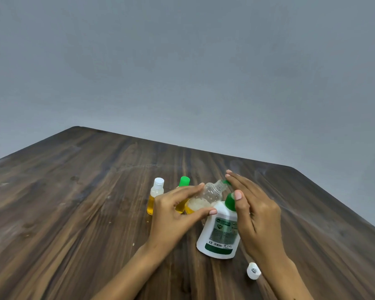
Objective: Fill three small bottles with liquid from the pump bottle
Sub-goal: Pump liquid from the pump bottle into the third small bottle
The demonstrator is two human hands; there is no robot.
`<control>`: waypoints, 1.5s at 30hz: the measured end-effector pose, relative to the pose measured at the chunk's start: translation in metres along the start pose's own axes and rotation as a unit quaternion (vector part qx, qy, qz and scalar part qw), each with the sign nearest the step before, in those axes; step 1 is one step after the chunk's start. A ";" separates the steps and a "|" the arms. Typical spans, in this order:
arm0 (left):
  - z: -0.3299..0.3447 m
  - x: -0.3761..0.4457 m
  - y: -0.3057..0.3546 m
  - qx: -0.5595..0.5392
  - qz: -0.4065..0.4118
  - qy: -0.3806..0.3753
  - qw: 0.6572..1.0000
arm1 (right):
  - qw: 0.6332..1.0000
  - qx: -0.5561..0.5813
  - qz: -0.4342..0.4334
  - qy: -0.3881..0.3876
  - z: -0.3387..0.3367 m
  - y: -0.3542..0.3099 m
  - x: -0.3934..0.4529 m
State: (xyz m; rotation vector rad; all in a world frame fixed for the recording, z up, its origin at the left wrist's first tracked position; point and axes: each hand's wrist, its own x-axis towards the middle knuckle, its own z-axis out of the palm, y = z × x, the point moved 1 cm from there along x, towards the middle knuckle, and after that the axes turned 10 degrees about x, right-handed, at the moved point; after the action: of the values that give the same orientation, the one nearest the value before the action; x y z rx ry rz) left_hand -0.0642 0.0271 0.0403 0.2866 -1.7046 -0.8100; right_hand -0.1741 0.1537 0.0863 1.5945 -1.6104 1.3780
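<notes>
Here, the left hand point(171, 213) is gripping an uncapped clear small bottle point(206, 197), finger and thumb curled round its lower body, and is tilting its open neck toward the green nozzle point(226, 182) of the white pump bottle point(220, 232). The right hand point(253, 211) is lying flat with straight fingers over the pump head (grasping nothing), the thumb resting beside the green collar. The pump bottle is standing on the table point(74, 202), between the two hands. Behind the left hand, two more small bottles are standing side by side, holding yellow liquid: one with a white cap point(156, 194), one with a green cap point(184, 181), the latter mostly hidden by the fingers. A loose white cap point(253, 271) is lying just beside the right wrist. The table's far edge is running well behind the bottles, and broad wood is lying open to the left and right. The pump head itself is covered; the label print is too small to read; both forearms are being cut off by the lower frame edge.
</notes>
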 end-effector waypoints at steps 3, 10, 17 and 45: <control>0.001 -0.001 0.000 0.008 0.007 0.005 1.000 | 0.999 0.022 0.007 0.034 0.006 0.004 -0.008; 0.002 0.000 -0.002 0.012 0.010 0.006 1.000 | 0.999 0.027 -0.006 0.038 0.004 0.000 0.001; 0.004 0.001 -0.004 0.014 0.029 0.008 0.999 | 0.999 0.017 -0.001 0.046 0.011 0.009 -0.005; 0.007 0.000 -0.004 0.012 0.041 0.029 0.999 | 0.999 0.006 -0.005 0.041 0.005 0.005 0.001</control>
State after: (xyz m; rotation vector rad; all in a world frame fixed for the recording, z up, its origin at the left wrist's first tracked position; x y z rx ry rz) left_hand -0.0713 0.0268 0.0374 0.2526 -1.6627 -0.7141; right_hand -0.1777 0.1477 0.0833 1.5291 -1.5473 1.4318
